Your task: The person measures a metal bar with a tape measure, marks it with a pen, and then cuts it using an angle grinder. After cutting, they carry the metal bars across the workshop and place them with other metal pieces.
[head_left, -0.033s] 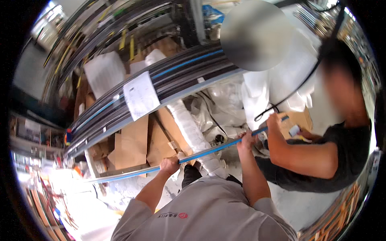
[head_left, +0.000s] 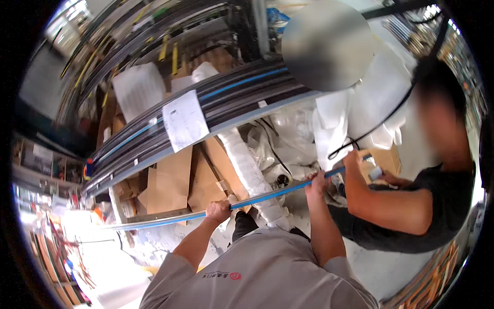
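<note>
A long, thin profile bar with a blue strip (head_left: 272,194) runs across in front of my body, from the bright lower left up to the right. My left hand (head_left: 218,210) is closed around it near the middle. Further right, my right hand (head_left: 317,181) grips the same bar. Just beyond it, a co-worker's hand (head_left: 353,159) is at the bar's right end. The co-worker's other hand (head_left: 393,179) holds a small white roll (head_left: 375,173). The fingers on the undersides of the bar are partly hidden.
Ahead is a rack of long dark profiles (head_left: 231,92) with a white paper sheet (head_left: 185,121) on it. Below lie cardboard sheets (head_left: 170,183), a white wrapped bundle (head_left: 242,159) and crumpled plastic film (head_left: 288,129). A black cable (head_left: 383,121) hangs at the right, near the co-worker (head_left: 396,206).
The view has shifted slightly, so the rack and paper sit a little further right and, in part, lower. Both my hands keep their hold on the bar. The co-worker's white roll is tilted differently.
</note>
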{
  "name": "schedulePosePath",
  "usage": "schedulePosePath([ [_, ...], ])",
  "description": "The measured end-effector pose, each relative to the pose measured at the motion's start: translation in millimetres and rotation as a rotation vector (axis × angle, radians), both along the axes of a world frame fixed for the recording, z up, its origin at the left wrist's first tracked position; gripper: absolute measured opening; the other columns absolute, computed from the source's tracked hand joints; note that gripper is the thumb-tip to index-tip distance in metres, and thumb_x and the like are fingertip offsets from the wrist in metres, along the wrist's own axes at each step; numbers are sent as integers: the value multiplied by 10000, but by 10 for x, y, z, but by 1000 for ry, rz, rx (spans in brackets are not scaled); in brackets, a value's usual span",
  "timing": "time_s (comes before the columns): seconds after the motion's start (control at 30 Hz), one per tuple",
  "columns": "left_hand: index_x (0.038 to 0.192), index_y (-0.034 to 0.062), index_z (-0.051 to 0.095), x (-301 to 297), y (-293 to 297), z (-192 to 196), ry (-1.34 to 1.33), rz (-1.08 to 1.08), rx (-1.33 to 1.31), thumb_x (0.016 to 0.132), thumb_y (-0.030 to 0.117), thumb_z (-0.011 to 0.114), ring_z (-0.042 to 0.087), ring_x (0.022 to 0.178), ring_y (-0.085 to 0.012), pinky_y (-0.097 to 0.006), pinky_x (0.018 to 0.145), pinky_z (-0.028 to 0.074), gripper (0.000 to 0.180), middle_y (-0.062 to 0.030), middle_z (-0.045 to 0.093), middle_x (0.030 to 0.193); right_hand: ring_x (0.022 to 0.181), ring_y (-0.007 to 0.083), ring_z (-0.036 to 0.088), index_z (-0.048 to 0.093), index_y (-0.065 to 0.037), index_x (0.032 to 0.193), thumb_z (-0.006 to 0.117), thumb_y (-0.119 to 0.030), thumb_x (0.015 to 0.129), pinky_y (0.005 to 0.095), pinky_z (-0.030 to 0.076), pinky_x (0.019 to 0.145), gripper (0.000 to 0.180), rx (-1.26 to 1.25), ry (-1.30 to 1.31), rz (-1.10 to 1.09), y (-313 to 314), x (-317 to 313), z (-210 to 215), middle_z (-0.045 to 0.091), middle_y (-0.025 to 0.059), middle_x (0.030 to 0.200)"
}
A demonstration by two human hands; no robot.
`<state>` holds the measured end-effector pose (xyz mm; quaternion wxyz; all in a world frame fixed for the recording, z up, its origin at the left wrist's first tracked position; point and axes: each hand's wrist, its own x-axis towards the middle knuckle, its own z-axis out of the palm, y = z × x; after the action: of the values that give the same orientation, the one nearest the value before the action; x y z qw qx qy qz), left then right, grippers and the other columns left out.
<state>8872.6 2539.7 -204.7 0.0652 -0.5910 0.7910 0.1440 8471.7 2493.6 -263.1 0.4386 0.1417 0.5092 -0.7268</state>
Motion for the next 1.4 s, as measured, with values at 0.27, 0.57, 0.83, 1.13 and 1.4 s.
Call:
schedulePosePath([
  [0.27,886,92,645,57,-53,4,30,20,66,816,277,622,694,798,-380,-493,701,560,199,-152,707,829,574,183,457,427,-98,872,433,-280,1041,386,435,549,248,-6,73,28,-12,-59,-127,474,47,709],
  [0.57,762,93,685,-64,-9,-155,-9,52,57,808,285,668,687,763,-394,-502,695,551,198,-179,700,796,540,174,491,416,-84,931,530,-263,1005,373,445,491,225,37,49,-135,-87,-14,-27,489,40,680],
  [0.83,673,85,605,55,-52,-352,31,-122,-171,778,271,688,658,645,-394,-500,610,534,229,-174,664,698,520,187,501,410,-80,925,484,-203,1010,361,438,472,167,-3,51,-112,-38,56,206,465,54,648],
  [1.13,683,85,637,25,-24,-274,12,-82,-176,785,303,707,661,659,-399,-496,605,534,251,-177,667,700,508,177,497,415,-60,886,474,-194,1018,361,438,482,197,33,142,-93,-80,99,100,470,53,623],
  [1.4,655,74,632,-39,-34,-203,12,-86,-185,788,344,731,660,639,-395,-485,594,539,317,-181,661,679,539,183,507,443,-39,934,501,-227,1010,355,434,483,211,-17,64,-83,-52,70,94,498,49,673],
])
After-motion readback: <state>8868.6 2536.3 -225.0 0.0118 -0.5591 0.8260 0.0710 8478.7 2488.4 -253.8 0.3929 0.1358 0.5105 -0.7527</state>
